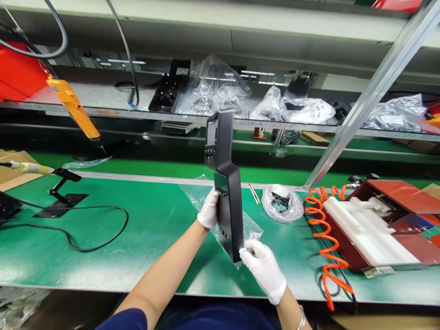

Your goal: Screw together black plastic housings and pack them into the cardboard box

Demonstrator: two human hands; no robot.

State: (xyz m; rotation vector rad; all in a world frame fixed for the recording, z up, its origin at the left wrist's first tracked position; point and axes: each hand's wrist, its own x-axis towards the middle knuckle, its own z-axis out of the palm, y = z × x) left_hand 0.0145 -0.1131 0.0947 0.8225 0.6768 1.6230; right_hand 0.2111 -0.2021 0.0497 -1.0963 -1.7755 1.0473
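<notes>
Over the bench I hold up a long black device housing (231, 197) with a stepped shape, tilted on edge. A small screen and buttons show on its upper left face. My left hand (209, 211), in a white glove, grips it at the middle of its left side; some fingers are hidden behind it. Gloved in white too, my right hand (264, 266) pinches the lower right corner with thumb and finger. Beneath the housing a clear plastic bag (252, 225) lies spread on the green bench (158, 238).
At right stand a red fixture with a white block (367, 229) and a coiled orange air hose (325, 243). A bag of small black parts (282, 204) lies nearer. On the left are a black stand (62, 204), a cable, and a hanging yellow electric screwdriver (74, 107). Bagged parts fill the shelf (154, 114).
</notes>
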